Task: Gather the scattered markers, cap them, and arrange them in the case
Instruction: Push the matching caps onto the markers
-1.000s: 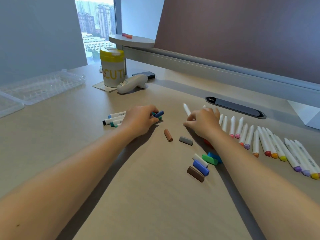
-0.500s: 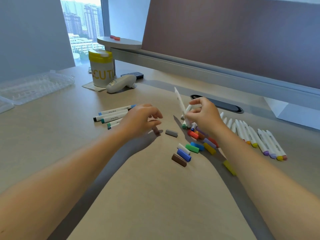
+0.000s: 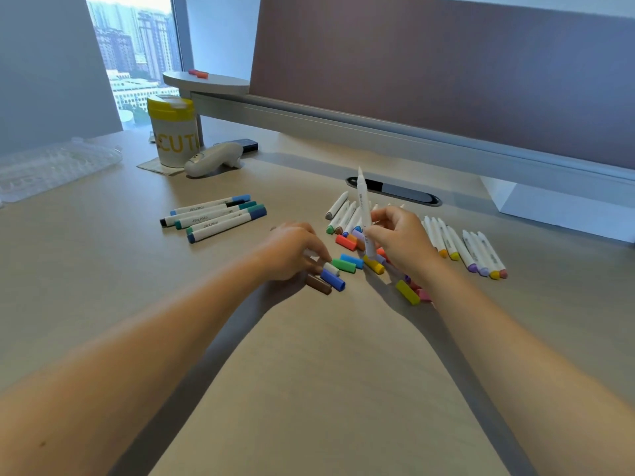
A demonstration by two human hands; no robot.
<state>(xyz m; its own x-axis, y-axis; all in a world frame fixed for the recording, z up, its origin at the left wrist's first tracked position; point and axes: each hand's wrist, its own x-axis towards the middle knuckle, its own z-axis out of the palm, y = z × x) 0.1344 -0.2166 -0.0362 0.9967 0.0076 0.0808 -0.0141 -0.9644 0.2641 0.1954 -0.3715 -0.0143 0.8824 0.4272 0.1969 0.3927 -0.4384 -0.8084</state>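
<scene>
With the right hand (image 3: 400,242) pinching an uncapped marker (image 3: 364,214) upright and the left hand (image 3: 292,250) fingering the white cap (image 3: 331,269) on the desk (image 3: 309,372), we risk mismatched colours; the case (image 3: 51,166) lies far left.

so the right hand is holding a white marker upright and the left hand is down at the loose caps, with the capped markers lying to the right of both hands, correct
Not quite. In the head view the capped markers lie to the left of both hands. The rest stands: the right hand holds a white marker upright, and the left hand is down at the loose caps.
</scene>
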